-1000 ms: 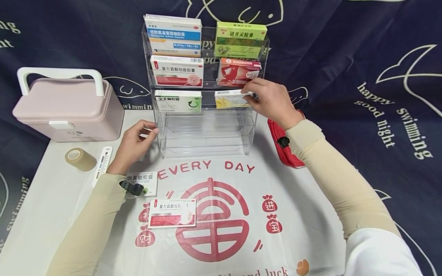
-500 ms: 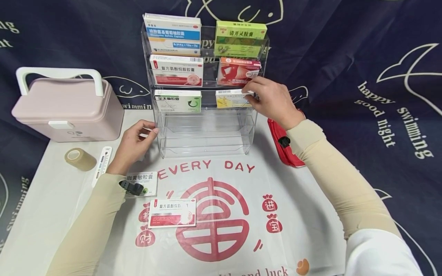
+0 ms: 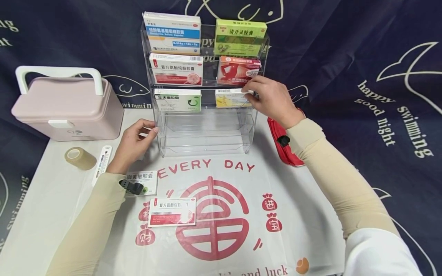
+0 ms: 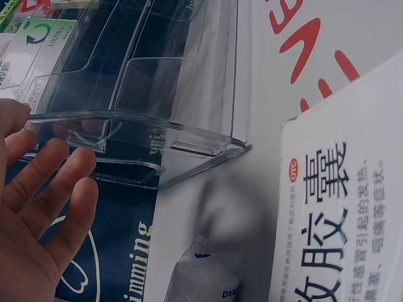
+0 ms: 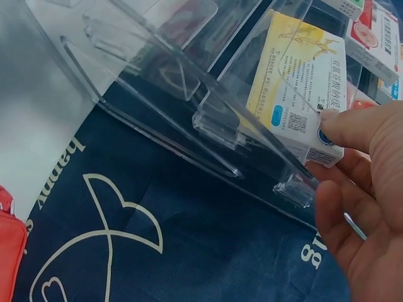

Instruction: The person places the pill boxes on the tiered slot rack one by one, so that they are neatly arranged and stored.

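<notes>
A clear acrylic rack (image 3: 207, 132) is stood at the far middle of the white mat (image 3: 304, 214), with a pink case (image 3: 65, 107) to its left. The rack's left edge is touched by the left hand (image 3: 132, 145), whose fingers (image 4: 60, 189) are held straight and loosely spread. On the right of the rack's third shelf, a yellow box (image 3: 230, 98) is pinched at its right end between the thumb and fingertips (image 5: 352, 129) of the right hand (image 3: 271, 100).

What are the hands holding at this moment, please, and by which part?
The right hand pinches the yellow-and-white medicine box at its right end. The left hand touches the clear acrylic rack's left edge.
</notes>
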The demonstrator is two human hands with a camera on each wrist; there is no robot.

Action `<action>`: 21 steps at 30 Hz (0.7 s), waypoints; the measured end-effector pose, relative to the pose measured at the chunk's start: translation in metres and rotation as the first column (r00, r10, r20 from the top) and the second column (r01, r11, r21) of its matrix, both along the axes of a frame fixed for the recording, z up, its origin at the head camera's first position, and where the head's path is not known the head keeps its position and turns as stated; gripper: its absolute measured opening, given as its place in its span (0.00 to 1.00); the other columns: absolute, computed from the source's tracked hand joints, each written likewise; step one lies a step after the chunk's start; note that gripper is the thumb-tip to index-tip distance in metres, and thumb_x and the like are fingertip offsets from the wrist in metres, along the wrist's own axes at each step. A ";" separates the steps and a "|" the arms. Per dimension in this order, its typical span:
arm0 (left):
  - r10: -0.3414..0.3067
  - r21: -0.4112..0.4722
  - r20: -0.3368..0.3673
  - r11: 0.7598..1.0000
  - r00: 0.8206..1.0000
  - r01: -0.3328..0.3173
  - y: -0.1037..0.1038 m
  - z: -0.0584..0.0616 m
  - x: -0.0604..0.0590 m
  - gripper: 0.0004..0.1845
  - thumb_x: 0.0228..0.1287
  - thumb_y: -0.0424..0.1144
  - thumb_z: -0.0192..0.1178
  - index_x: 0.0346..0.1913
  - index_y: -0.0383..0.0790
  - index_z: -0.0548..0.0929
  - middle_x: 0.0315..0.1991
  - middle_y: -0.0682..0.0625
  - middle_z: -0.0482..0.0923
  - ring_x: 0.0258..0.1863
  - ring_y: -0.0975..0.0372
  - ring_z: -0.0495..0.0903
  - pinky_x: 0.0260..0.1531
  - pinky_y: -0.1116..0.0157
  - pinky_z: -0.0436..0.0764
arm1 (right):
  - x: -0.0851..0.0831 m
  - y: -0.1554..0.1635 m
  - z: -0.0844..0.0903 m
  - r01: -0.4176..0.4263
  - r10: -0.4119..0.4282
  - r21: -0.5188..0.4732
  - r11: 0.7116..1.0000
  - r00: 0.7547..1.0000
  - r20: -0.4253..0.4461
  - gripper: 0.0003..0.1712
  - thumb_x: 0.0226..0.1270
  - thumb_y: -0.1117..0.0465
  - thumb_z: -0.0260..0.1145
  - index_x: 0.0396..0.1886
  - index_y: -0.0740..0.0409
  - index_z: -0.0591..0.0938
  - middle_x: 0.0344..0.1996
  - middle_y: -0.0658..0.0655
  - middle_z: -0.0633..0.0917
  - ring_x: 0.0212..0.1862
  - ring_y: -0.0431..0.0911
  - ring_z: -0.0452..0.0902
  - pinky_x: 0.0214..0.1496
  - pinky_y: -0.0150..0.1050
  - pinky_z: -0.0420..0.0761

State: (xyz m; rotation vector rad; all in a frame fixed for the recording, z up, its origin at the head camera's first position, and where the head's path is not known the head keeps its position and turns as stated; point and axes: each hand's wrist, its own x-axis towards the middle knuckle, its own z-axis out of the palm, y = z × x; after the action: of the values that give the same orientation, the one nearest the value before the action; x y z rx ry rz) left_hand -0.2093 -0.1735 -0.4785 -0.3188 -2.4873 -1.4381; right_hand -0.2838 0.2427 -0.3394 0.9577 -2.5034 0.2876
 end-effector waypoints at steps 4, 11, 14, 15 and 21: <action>-0.008 -0.002 -0.004 1.000 1.000 0.008 0.000 0.000 0.000 0.14 0.74 0.43 0.61 0.53 0.36 0.82 0.46 0.44 0.82 0.40 0.63 0.80 0.39 0.72 0.76 | 0.000 -0.001 0.000 0.010 -0.010 -0.001 1.000 1.000 0.012 0.08 0.66 0.63 0.72 0.44 0.53 0.88 0.43 0.50 0.84 0.40 0.47 0.80 0.35 0.52 0.80; -0.014 -0.001 0.003 1.000 1.000 0.015 0.000 0.000 -0.001 0.14 0.74 0.43 0.62 0.53 0.37 0.82 0.46 0.45 0.82 0.40 0.64 0.80 0.39 0.72 0.76 | 0.000 0.000 0.000 0.009 -0.009 -0.009 1.000 1.000 0.011 0.08 0.66 0.64 0.71 0.44 0.53 0.88 0.43 0.51 0.84 0.40 0.47 0.80 0.36 0.51 0.81; -0.014 -0.001 0.003 1.000 1.000 0.014 0.000 0.000 -0.001 0.14 0.74 0.44 0.62 0.53 0.37 0.82 0.45 0.45 0.82 0.39 0.65 0.80 0.39 0.72 0.76 | 0.001 0.000 -0.001 0.008 -0.007 -0.016 1.000 1.000 0.009 0.08 0.66 0.64 0.71 0.44 0.53 0.88 0.44 0.51 0.84 0.41 0.46 0.80 0.37 0.51 0.81; -0.013 -0.002 0.003 1.000 1.000 0.013 0.000 0.000 -0.001 0.14 0.74 0.44 0.62 0.53 0.37 0.82 0.45 0.45 0.82 0.39 0.65 0.80 0.39 0.72 0.76 | 0.001 0.000 -0.001 0.006 -0.005 -0.021 1.000 1.000 0.009 0.08 0.66 0.63 0.72 0.44 0.53 0.88 0.44 0.51 0.84 0.42 0.46 0.80 0.38 0.51 0.81; -0.018 -0.007 0.000 1.000 1.000 0.018 -0.001 0.002 0.001 0.15 0.74 0.44 0.62 0.53 0.36 0.82 0.46 0.44 0.83 0.40 0.64 0.79 0.39 0.71 0.76 | 0.007 0.000 -0.006 -0.014 0.014 -0.073 0.997 1.000 0.001 0.09 0.66 0.63 0.72 0.45 0.54 0.88 0.48 0.51 0.84 0.47 0.47 0.81 0.42 0.51 0.82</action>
State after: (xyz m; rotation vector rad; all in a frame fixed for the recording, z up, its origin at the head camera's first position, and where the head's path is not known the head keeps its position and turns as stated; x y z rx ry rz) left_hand -0.2083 -0.1745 -0.4770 -0.3438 -2.4959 -1.4368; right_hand -0.2768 0.2428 -0.3450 0.9465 -2.4703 0.3819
